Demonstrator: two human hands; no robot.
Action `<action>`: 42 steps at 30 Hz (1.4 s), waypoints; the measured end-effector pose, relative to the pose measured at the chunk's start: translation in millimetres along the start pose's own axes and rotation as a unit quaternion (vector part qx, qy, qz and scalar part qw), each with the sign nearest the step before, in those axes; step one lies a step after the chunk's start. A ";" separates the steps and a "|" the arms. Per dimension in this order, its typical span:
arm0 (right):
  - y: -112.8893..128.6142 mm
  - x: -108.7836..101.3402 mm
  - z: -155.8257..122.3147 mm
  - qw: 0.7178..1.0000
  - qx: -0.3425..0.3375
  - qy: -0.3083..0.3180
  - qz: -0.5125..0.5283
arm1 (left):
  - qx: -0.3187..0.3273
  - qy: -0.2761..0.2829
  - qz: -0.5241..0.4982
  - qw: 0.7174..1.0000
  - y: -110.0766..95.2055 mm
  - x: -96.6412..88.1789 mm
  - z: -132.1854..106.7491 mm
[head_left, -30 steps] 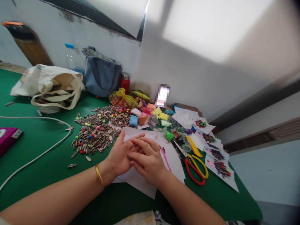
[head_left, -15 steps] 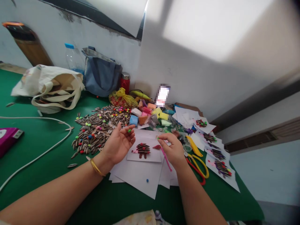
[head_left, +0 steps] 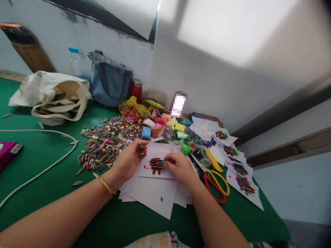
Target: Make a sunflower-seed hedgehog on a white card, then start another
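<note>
A hedgehog picture (head_left: pixel 157 164), made of sunflower seeds with a pink face, brown feet and red dots, lies on a white card (head_left: pixel 147 173). My right hand (head_left: pixel 179 167) is at the picture's right edge, thumb and finger pinched on a tiny green clay ball (head_left: pixel 164 160). Left of the card, my left hand (head_left: pixel 130 159) hovers with curled fingers, a small bit of green clay (head_left: pixel 142 146) held among them. Below, a blue clay ball (head_left: pixel 161 199) rests on loose white paper (head_left: pixel 152 199).
A heap of sunflower seeds (head_left: pixel 100 151) with coloured clay balls spreads at left. Behind are clay packs (head_left: pixel 146 133), a phone (head_left: pixel 178 104) and a blue bag (head_left: pixel 110 81). Scissors (head_left: pixel 217 182) and finished hedgehog cards (head_left: pixel 244 187) lie at right.
My right hand has moved left and down, bringing the green ball to the hedgehog's right edge. My left fingers have curled in more. The view has shifted slightly.
</note>
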State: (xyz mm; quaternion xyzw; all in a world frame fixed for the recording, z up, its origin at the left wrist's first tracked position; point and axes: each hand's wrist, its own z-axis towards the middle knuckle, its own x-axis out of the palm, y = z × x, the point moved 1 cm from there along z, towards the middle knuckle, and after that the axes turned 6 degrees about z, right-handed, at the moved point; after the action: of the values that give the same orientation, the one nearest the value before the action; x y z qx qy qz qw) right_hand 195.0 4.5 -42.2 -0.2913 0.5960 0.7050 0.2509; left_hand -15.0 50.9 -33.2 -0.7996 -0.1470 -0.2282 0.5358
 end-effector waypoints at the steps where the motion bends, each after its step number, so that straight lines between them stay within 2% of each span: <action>1: 0.8 1.9 0.9 1.000 -0.009 -0.005 -0.006 | -0.001 0.000 0.003 1.000 0.3 0.1 0.1; 6: 1.8 7.3 5.4 0.999 -0.040 -0.019 -0.003 | 0.000 -0.002 0.014 1.000 2.0 0.6 0.4; 31: 2.9 14.2 8.5 0.998 -0.047 -0.030 -0.006 | -0.005 0.012 0.014 1.000 7.7 -2.8 1.7; 42: -3.5 9.3 8.2 0.999 -0.042 -0.023 0.001 | -0.010 0.008 0.014 1.000 6.7 -2.4 -0.1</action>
State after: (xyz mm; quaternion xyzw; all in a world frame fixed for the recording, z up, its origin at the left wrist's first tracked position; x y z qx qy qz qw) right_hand 190.0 13.3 -50.3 -0.2849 0.5604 0.7359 0.2514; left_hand -13.9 48.3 -39.7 -0.8048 -0.1292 -0.2290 0.5321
